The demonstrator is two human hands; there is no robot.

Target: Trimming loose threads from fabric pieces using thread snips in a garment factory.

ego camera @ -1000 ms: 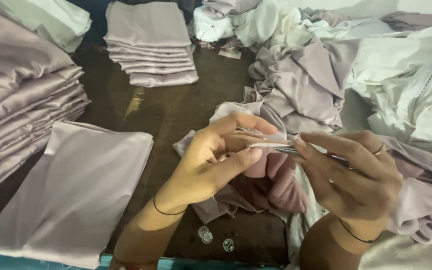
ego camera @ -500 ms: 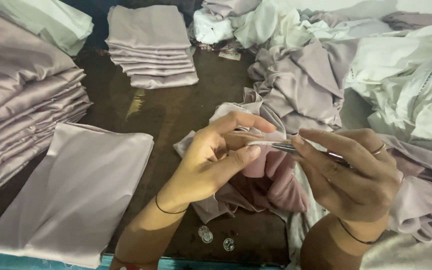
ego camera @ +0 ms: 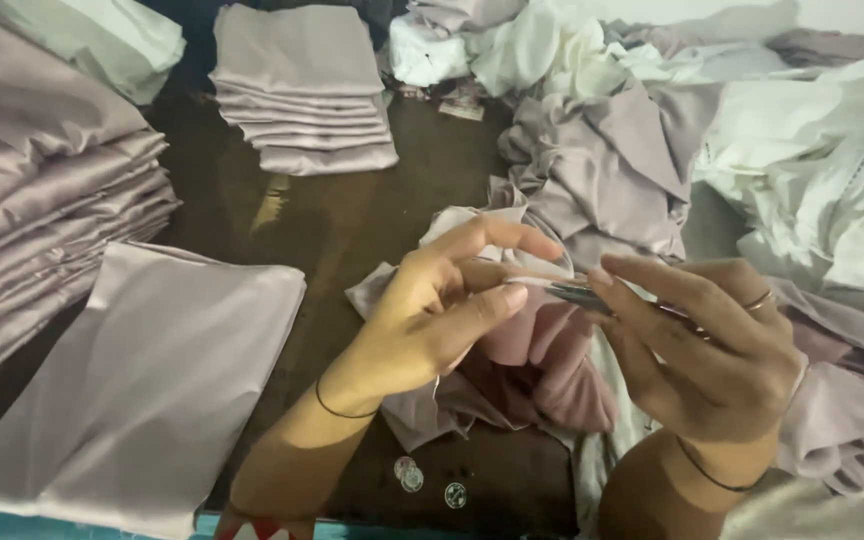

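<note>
My left hand (ego camera: 432, 320) pinches an edge of a crumpled mauve satin cloth (ego camera: 542, 370) between thumb and forefinger, held up above the dark table (ego camera: 352, 220). My right hand (ego camera: 712, 345), with a ring on one finger, grips a small metal cutter (ego camera: 577, 294) whose tip meets the pinched cloth edge beside my left thumb. The cloth hangs down beneath both hands onto the table. A thin dark band circles each wrist.
A flat folded satin piece (ego camera: 142, 390) lies at front left. Stacks of folded satin stand at far left (ego camera: 42, 200) and at the back (ego camera: 302, 90). A heap of loose mauve and white cloth (ego camera: 752, 160) fills the right. Small round buttons (ego camera: 412, 478) lie near the front edge.
Both hands have stayed almost in place; the cutter tip and my left fingers have shifted only slightly at the cloth edge.
</note>
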